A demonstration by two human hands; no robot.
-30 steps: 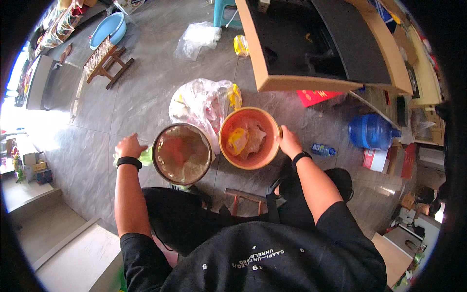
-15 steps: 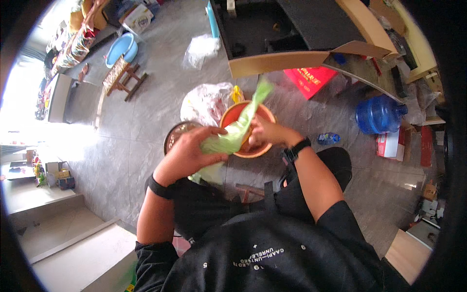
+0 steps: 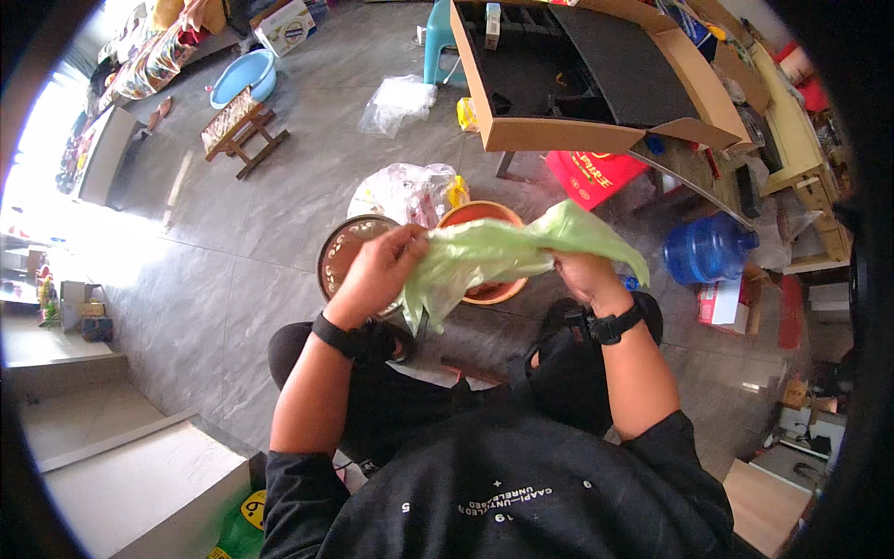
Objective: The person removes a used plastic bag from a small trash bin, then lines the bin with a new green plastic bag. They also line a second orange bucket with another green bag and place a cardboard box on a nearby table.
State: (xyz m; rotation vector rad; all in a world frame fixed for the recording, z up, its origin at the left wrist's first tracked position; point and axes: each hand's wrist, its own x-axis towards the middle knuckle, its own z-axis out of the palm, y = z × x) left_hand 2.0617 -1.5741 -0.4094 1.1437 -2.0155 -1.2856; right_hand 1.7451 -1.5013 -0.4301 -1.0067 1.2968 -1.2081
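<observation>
A pale green plastic bag (image 3: 494, 250) is stretched between my two hands. My left hand (image 3: 384, 267) pinches its left end, fingers closed. At the other side my right hand (image 3: 589, 277) grips the bag, partly covered by its folds. Beneath the bag stands an orange bowl (image 3: 496, 296), its inside largely hidden. Left of that, under my left hand, is a round brown dish with a dark rim (image 3: 340, 244); what it holds I cannot make out. A clear-and-white plastic bag (image 3: 402, 193) lies just beyond both vessels.
A large open cardboard box (image 3: 545, 136) with black panels sits at the far right. Nearby are a red bag (image 3: 594, 177) and a blue water jug (image 3: 705, 244). Far left stand a small wooden stool (image 3: 233, 126) and a blue basin (image 3: 244, 78). White steps (image 3: 158, 475) rise at near left.
My right hand has come up out of the orange bowl and now holds the green bag, which is spread wider sideways. My left hand has shifted slightly. The view has moved a little.
</observation>
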